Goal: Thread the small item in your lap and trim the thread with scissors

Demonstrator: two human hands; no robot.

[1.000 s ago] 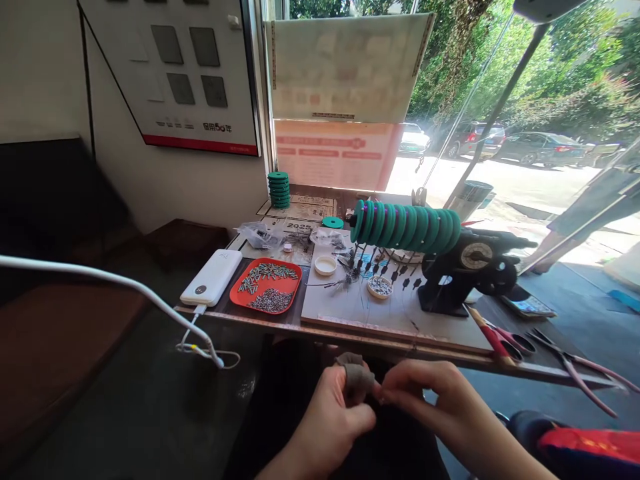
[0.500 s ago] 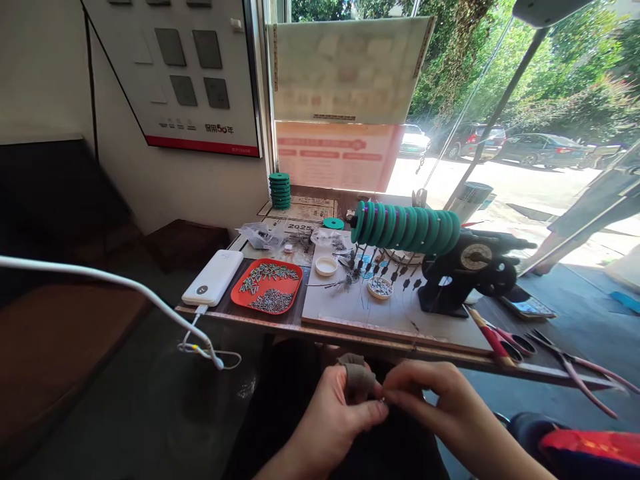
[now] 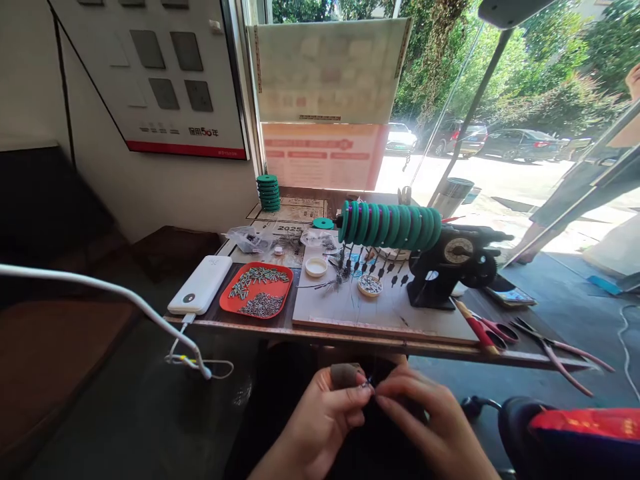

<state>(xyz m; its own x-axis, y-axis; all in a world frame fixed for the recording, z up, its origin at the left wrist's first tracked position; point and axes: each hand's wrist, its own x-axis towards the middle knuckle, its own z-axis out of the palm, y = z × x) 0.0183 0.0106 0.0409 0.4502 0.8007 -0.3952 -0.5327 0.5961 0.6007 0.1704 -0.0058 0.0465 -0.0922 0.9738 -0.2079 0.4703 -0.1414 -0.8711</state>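
In the head view my left hand (image 3: 333,410) is over my lap, closed in a pinch. A tiny shiny metal piece (image 3: 369,383) shows between its thumb and forefinger; its exact kind is too small to tell. A grey-brown wrap (image 3: 345,375) covers one finger of this hand. Close beside it, my right hand (image 3: 425,410) has its thumb and forefinger pressed together at the metal piece. Whatever those fingertips grip is too fine to make out. Ahead stands a black machine (image 3: 445,260) carrying a row of green discs (image 3: 390,225), with small dark tags hanging underneath.
A red tray (image 3: 256,291) holds small metal parts in two heaps. Near it lie a white power bank (image 3: 201,287), a white dish (image 3: 316,267) and a dish of beads (image 3: 370,287). Red-handled scissors (image 3: 495,329) and pliers (image 3: 555,350) rest at the right edge.
The view has shifted slightly to the right. My left fingers have turned so that the metal piece shows more, and my right hand stays pinched close to it.
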